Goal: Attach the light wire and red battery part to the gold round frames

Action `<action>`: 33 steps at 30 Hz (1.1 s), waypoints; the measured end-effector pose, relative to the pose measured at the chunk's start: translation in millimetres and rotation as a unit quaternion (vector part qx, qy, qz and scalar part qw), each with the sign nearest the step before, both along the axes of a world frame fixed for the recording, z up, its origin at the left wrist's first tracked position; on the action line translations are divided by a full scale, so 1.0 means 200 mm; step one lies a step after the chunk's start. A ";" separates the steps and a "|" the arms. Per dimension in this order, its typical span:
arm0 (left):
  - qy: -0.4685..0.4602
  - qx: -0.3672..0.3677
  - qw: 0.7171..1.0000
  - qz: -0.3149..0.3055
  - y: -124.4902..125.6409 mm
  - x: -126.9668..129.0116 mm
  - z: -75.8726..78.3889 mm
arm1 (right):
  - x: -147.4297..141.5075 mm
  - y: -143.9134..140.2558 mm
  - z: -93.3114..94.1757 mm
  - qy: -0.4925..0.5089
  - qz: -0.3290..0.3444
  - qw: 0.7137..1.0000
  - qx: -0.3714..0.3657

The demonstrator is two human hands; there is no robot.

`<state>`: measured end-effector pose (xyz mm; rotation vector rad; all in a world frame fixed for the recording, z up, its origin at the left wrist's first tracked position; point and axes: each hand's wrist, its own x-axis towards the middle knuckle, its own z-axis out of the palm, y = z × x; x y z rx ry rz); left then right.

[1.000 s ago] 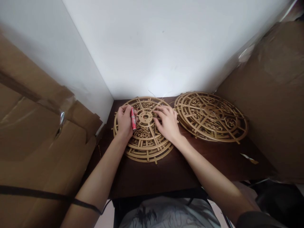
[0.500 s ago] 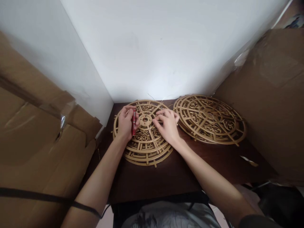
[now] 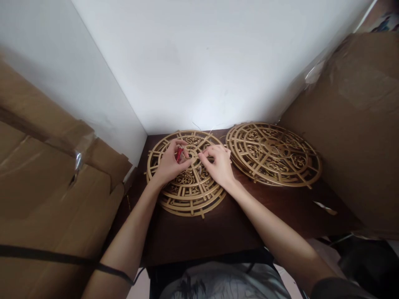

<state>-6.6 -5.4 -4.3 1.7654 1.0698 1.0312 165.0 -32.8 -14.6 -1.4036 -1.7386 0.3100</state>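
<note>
disc hub behind hands, thread too thin

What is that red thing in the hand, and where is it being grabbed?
The left hand holds a small red tube, pinched around its middle by the fingers. What the tube is cannot be told. The right hand seems to pinch something thin, too small to tell.

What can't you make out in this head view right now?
- Hub of the left disc: hidden by both hands.
- Red tube: mostly covered by the left hand; too small to identify.
- Whatever the right hand pinches: too small to see.
</note>
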 end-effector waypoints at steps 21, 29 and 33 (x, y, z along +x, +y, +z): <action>0.098 0.075 0.989 0.080 0.02 0.01 -0.02 | 0.00 0.00 -0.01 -0.056 0.260 0.959 0.097; 0.012 0.013 0.995 0.098 0.01 0.02 -0.02 | 0.00 0.00 -0.02 -0.090 0.289 0.951 0.064; -0.069 -0.035 0.991 0.108 0.00 0.03 0.00 | 0.00 0.01 -0.02 -0.091 0.269 0.957 0.061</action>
